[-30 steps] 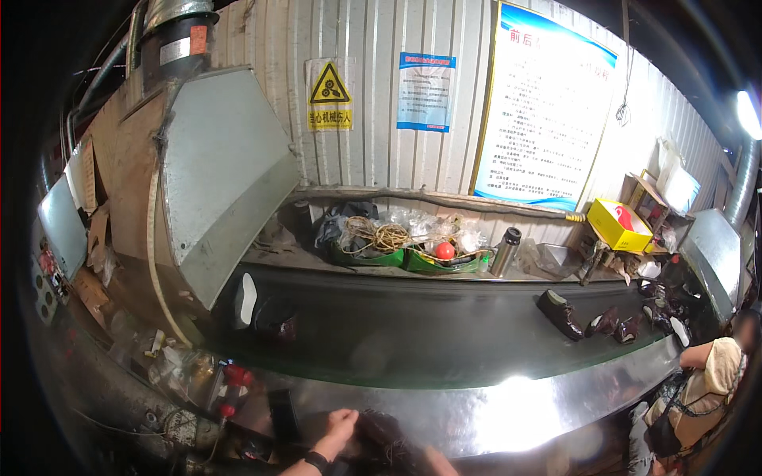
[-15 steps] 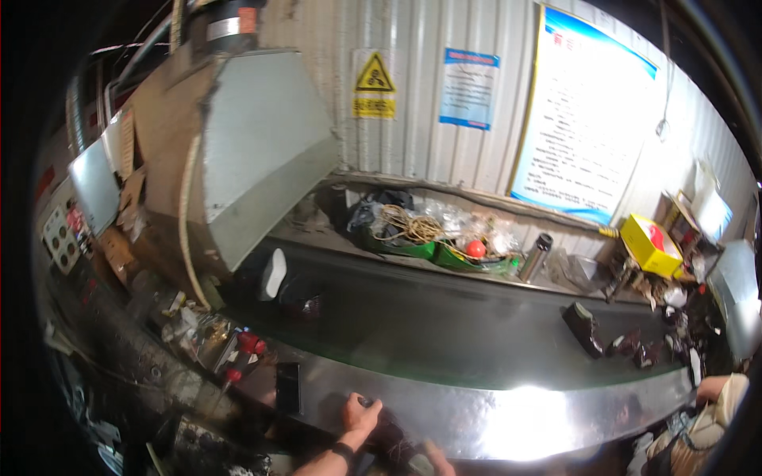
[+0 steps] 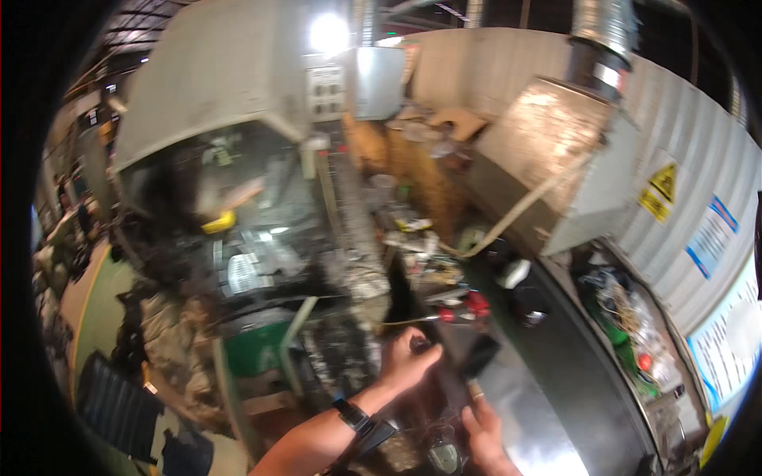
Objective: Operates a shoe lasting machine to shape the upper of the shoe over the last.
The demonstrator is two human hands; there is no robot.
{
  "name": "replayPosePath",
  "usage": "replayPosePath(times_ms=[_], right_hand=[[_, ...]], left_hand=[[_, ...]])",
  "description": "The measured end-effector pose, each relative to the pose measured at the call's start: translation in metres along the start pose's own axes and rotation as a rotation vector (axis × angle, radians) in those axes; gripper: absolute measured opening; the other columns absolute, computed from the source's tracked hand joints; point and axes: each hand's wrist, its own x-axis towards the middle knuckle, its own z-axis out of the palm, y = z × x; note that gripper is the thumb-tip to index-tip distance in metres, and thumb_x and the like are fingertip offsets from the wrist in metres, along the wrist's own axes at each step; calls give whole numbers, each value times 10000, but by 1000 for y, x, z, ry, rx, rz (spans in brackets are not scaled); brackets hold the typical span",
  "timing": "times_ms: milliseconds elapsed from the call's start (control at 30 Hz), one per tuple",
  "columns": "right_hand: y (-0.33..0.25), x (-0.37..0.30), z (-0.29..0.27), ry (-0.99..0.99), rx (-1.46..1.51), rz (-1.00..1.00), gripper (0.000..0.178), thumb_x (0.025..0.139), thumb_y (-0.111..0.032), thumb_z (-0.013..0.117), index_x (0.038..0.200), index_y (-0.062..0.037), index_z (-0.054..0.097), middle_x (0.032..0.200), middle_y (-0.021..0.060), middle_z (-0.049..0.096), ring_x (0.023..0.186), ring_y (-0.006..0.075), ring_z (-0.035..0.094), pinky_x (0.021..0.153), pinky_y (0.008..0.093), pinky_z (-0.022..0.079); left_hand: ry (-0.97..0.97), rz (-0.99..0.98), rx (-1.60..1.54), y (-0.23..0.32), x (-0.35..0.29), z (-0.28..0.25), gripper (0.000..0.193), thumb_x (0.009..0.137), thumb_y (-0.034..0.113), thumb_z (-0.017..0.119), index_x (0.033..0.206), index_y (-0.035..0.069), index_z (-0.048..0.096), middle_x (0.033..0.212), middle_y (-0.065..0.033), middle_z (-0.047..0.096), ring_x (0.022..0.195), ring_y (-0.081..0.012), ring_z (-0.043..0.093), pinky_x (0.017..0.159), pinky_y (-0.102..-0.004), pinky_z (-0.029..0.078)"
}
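My left hand (image 3: 409, 363) is closed around a small dark object (image 3: 418, 344) that shows at its fingertips; its kind cannot be made out. A dark glossy shoe (image 3: 444, 454) with a pale part lies low between my hands, blurred. Beside it, on its right, is my right hand (image 3: 484, 435); motion smears its fingers, and whether they grip anything is unclear. A black phone (image 3: 479, 355) lies on the steel ledge (image 3: 520, 397) just beyond my hands.
The dark conveyor belt (image 3: 567, 349) runs along the right, carrying a white shoe sole (image 3: 516, 274) and a dark piece (image 3: 530, 305) near the metal hood (image 3: 548, 127). Red-handled items (image 3: 476, 303) sit amid clutter. A large machine (image 3: 214, 95) stands at left. Green bins (image 3: 615, 329) line the wall.
The view has swung left, bringing the large machine and the floor into sight. My left hand still holds the small dark object. More of my right hand shows now.
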Motion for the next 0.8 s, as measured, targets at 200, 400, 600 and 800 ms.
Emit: replayPosePath(times_ms=[200, 400, 600, 800], right_hand=[[7, 40, 200, -196, -15, 84, 392, 990, -107, 606, 1326, 74, 518, 1018, 102, 698, 874, 125, 621, 767, 272, 507], [21, 78, 321, -315, 148, 240, 330, 984, -181, 622, 1249, 13, 594, 957, 52, 689, 804, 101, 592, 733, 249, 485], [45, 122, 390, -211, 338, 321, 460, 997, -115, 583, 1423, 4, 458, 1181, 94, 644, 996, 138, 612, 878, 284, 513], [54, 161, 415, -189, 427, 412, 496, 1005, -110, 562, 1446, 35, 388, 1118, 71, 636, 962, 144, 613, 862, 295, 522]], left_hand=[[427, -103, -12, -28, 6, -228, 390, 891, 376, 667, 1008, 13, 588, 883, -93, 665, 834, -199, 625, 763, -356, 491], [426, -289, -860, -55, -17, -336, 440, 1025, 402, 466, 1198, 28, 620, 1123, -94, 684, 960, -227, 666, 885, -376, 527], [391, -374, -1166, -65, -32, -337, 417, 1022, 367, 436, 1227, 43, 602, 1159, -102, 669, 1040, -255, 645, 927, -393, 517], [526, -382, -1050, -87, 5, -349, 257, 1007, 218, 542, 1114, 6, 641, 1067, -115, 683, 920, -230, 674, 836, -359, 550]])
